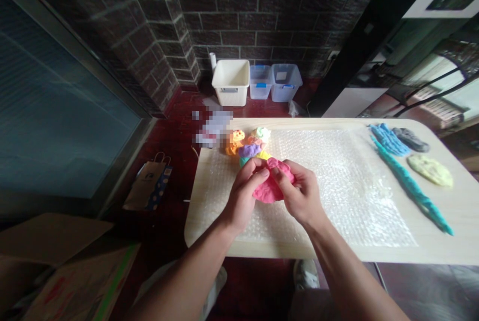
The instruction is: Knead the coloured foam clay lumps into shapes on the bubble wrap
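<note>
A flattened piece of pink modelling clay [270,191] is held between my two hands above the table. My left hand [243,191] grips its left side, thumb on top. On the right side my right hand [302,189] pinches it, the thumb pressing near the middle. Just beyond lie lumps of clay: orange [235,144], purple [249,149], pale green-white [263,134] and yellow [264,155], with a bit of teal clay [243,161] partly hidden by my left hand. Bubble wrap [329,186] is spread beneath on the table.
On the table's right lie a long teal clay roll [411,185], blue clay [389,139], grey clay [411,140] and pale yellow clay [430,170]. A white bin [231,94] and two clear boxes [261,89] stand by the wall. Cardboard [75,281] and a paper bag [145,186] are at left.
</note>
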Motion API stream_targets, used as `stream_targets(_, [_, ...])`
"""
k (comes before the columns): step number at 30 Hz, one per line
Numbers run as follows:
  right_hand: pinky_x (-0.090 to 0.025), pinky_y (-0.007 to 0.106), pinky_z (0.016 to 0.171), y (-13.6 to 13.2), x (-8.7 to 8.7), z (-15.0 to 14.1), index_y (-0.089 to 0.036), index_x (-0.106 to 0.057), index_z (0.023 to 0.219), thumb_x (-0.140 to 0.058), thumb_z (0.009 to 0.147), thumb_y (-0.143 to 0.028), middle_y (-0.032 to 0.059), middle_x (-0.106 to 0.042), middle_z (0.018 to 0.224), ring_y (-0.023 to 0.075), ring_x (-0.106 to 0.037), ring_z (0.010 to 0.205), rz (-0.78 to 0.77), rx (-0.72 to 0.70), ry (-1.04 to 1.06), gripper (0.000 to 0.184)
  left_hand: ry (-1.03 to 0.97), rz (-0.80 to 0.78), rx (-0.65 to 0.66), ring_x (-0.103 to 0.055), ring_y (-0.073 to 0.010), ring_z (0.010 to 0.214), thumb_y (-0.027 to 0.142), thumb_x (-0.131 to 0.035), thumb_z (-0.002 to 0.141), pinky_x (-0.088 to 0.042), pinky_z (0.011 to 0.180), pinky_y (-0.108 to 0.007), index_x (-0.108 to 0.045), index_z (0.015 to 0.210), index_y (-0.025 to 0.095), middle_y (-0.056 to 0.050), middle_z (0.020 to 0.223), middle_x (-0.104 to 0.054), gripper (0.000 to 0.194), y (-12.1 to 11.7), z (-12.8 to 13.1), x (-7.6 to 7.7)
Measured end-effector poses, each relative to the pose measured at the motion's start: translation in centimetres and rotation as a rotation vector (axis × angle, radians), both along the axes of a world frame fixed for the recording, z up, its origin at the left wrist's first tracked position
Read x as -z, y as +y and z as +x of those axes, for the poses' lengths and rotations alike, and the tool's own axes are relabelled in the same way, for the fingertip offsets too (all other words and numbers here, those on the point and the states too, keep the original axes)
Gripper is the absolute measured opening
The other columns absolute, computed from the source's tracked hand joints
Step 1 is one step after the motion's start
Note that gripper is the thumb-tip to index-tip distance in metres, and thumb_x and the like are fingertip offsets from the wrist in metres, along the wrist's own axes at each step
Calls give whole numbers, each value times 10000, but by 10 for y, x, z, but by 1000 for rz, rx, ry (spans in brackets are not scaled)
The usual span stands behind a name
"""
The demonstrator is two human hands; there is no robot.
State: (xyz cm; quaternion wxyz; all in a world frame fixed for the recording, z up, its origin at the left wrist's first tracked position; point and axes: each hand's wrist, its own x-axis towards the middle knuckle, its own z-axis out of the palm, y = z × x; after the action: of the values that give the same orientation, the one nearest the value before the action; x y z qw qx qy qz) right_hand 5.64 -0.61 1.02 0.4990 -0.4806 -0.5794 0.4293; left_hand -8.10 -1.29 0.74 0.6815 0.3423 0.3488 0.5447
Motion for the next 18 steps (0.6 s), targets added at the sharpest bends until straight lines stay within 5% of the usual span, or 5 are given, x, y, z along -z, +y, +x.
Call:
stream_targets(11, [-267,237,429,-7,-14,-5,-223,-485,588,-710,911,-535,-42,-407,545,102,-310,492,-30,-4,105,502,-43,-14,37,-616,-147,836,339,-786,927,-486,800,-264,-677,877,178,-26,888,-664,201,-1,-1,-1])
stream_targets(18, [-349,269,501,-3,-2,5,-202,-601,709,-647,986,-532,0,-511,640,142,-423,560,-46,-64,-5,433,-10,-17,-30,-678,-181,905,353,-835,886,-524,889,-304,-742,939,184,-56,957,-738,200,3,0,0])
